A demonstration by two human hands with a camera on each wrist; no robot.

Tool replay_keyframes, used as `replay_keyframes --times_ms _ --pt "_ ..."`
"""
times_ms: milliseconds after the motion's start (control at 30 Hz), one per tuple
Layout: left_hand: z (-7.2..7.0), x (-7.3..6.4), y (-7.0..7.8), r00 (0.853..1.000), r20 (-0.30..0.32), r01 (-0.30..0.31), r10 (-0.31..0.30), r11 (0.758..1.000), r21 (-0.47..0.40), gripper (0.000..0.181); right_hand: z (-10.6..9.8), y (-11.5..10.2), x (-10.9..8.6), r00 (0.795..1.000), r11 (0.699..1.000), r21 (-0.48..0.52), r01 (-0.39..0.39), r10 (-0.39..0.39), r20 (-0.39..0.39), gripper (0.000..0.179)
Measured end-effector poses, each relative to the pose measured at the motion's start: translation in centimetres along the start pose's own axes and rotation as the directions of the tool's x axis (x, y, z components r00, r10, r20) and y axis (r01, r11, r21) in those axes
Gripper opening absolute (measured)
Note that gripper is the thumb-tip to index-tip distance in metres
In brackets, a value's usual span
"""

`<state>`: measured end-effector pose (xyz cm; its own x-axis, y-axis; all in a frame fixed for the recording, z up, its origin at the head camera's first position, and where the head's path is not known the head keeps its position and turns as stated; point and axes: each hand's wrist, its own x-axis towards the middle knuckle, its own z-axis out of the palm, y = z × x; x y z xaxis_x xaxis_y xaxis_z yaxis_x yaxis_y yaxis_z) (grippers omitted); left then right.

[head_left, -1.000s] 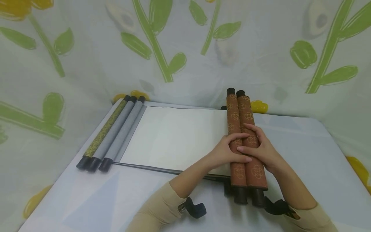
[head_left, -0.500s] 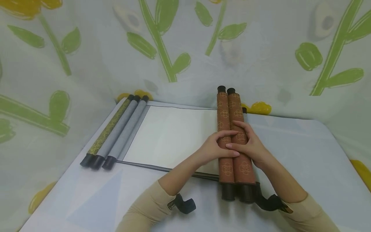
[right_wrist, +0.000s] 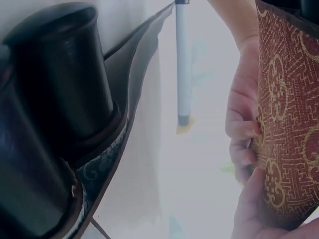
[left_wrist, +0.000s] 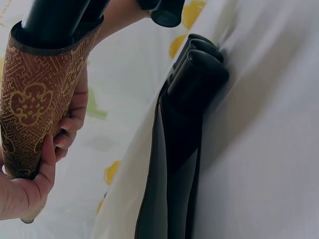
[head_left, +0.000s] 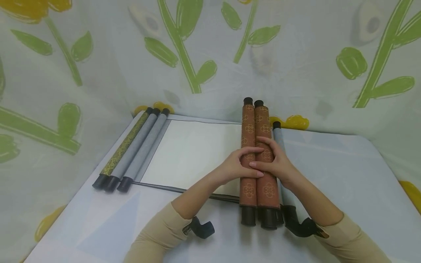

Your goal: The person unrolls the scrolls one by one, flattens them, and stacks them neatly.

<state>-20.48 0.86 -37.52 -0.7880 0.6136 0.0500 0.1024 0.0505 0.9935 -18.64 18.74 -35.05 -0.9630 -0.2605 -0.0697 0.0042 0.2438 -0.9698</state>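
Note:
Two side-by-side brown brocade scroll rolls [head_left: 249, 190] with gold motifs and black rod ends are held together, raised above the table in the wrist views. My left hand [head_left: 230, 166] grips them from the left side, fingers curled over the top and thumb pressing the front. From the right, my right hand [head_left: 281, 168] grips the same rolls, its thumb and fingers spread across the brocade. Below lies an unrolled scroll with a white sheet [head_left: 190, 153], partly hidden by the brown rolls and my left forearm. Its grey right roller [head_left: 278, 137] shows just beyond my right hand.
At the sheet's left end lie a yellow-green patterned roll [head_left: 123, 149] and grey rolls [head_left: 144, 146] with black ends. The pale table [head_left: 345, 182] extends to the right. Behind it hangs a flower-printed curtain [head_left: 296, 73].
Both hands have moved left with the brown rolls, over the white sheet's right part. The grey right roller, hidden earlier, now shows. The view has shifted slightly.

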Motion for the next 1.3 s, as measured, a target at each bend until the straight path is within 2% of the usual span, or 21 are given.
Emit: replay_keyframes --times_ms 200,533,700,800,900,1033,1167,1300 --pt "-0.1 -0.5 0.2 1.000 -0.002 0.009 -0.009 1.000 -0.008 0.062 -0.1 0.0 0.0 1.000 1.000 -0.008 0.005 -0.005 0.016 0.084" --pt "-0.7 -1.3 0.4 0.999 -0.012 0.049 -0.049 0.996 0.070 0.068 -0.2 -0.2 -0.3 1.000 1.000 0.012 -0.007 0.006 0.014 0.085" --pt "-0.8 -1.5 0.2 0.990 -0.072 0.128 -0.120 0.985 0.113 0.069 -0.4 -0.2 -0.5 1.000 0.999 0.031 -0.013 0.012 0.020 0.085" --pt "-0.5 -1.4 -0.1 0.981 -0.125 0.163 -0.151 0.982 0.096 0.068 -0.4 -0.3 -0.5 0.999 0.998 0.045 -0.032 0.031 0.016 0.084" --pt "-0.1 -1.2 -0.3 0.975 -0.177 0.148 -0.132 0.986 0.080 0.060 -0.2 -0.2 -0.3 0.999 0.999 0.035 -0.038 0.038 -0.012 0.082" --pt "0.3 -0.8 -0.5 0.969 -0.233 0.112 -0.082 0.986 0.121 0.054 0.3 0.0 0.1 0.997 0.999 -0.046 -0.003 -0.001 -0.083 0.079" --pt "0.4 -0.7 -0.5 0.966 -0.251 0.102 -0.059 0.982 0.162 0.056 0.7 0.2 0.4 0.991 0.991 -0.132 0.020 -0.037 -0.132 0.078" --pt "0.4 -0.7 -0.4 0.965 -0.255 0.110 -0.060 0.976 0.187 0.060 0.7 0.2 0.5 0.987 0.983 -0.184 -0.003 -0.026 -0.158 0.077"
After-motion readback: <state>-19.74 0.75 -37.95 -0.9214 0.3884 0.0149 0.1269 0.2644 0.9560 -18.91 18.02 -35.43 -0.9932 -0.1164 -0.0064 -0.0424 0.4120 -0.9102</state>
